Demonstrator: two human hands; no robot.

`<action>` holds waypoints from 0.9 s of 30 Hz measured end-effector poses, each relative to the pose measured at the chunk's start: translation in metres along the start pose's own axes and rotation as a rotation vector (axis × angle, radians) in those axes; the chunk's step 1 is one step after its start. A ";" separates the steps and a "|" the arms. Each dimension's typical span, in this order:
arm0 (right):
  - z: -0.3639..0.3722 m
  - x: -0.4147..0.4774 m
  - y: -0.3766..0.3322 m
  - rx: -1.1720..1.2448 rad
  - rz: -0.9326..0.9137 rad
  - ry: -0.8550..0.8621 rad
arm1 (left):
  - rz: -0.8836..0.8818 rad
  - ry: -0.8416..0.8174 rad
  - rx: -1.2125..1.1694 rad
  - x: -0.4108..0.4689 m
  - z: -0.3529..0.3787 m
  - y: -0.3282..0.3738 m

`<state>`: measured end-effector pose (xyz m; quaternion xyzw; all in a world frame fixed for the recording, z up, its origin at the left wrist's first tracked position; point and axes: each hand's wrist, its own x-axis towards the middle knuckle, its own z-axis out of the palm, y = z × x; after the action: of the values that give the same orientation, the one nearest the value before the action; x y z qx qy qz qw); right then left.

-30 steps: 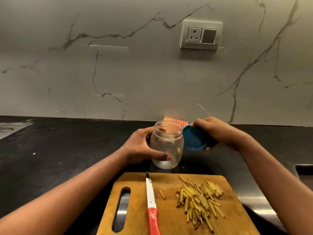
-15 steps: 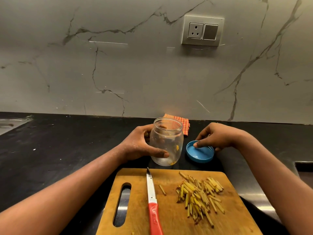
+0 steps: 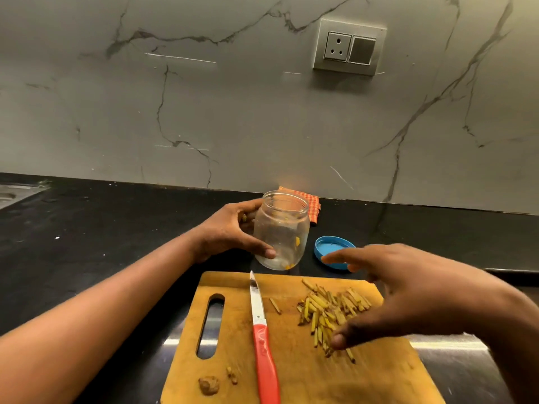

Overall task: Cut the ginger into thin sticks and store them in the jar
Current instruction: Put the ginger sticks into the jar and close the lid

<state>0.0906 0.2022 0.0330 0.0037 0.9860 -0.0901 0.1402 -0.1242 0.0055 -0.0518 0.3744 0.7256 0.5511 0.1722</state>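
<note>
Black kitchen counter (image 3: pixel 87 243), marbled wall behind. Cut ginger sticks (image 3: pixel 323 310) heaped on the right half of the cutting board (image 3: pixel 291 371); right hand (image 3: pixel 408 295) spread just above them, fingers straight, gripping nothing, gone from the blue lid (image 3: pixel 332 246) now lying upturned just past the board's far right edge. Past that edge's middle, the jar (image 3: pixel 281 231), uncapped, near empty, left hand (image 3: pixel 227 231) wrapped round it. Red-handled knife (image 3: pixel 262 330) idle at the board's centre. Cutting apparently done; filling next.

orange checked cloth (image 3: pixel 315 207) at wall foot | socket plate (image 3: pixel 350 47) on marble wall (image 3: pixel 204 112) | black counter (image 3: pixel 87 228)
</note>
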 end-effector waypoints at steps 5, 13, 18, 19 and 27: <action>-0.002 -0.003 0.008 0.045 0.004 -0.019 | -0.150 0.181 0.275 -0.038 -0.041 0.043; 0.023 0.010 0.006 0.072 -0.018 0.054 | -0.067 -0.167 0.613 -0.071 0.052 0.090; 0.029 0.009 0.003 0.110 -0.050 0.109 | -0.102 -0.276 0.685 -0.058 0.079 0.078; 0.029 0.009 0.002 0.117 -0.056 0.120 | -0.100 -0.279 0.696 -0.057 0.081 0.077; 0.033 0.013 0.004 0.176 -0.115 0.237 | -0.029 -0.225 0.670 -0.054 0.091 0.075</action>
<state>0.0878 0.1996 -0.0026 -0.0300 0.9825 -0.1829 0.0164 -0.0018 0.0353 -0.0213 0.4581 0.8479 0.2350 0.1266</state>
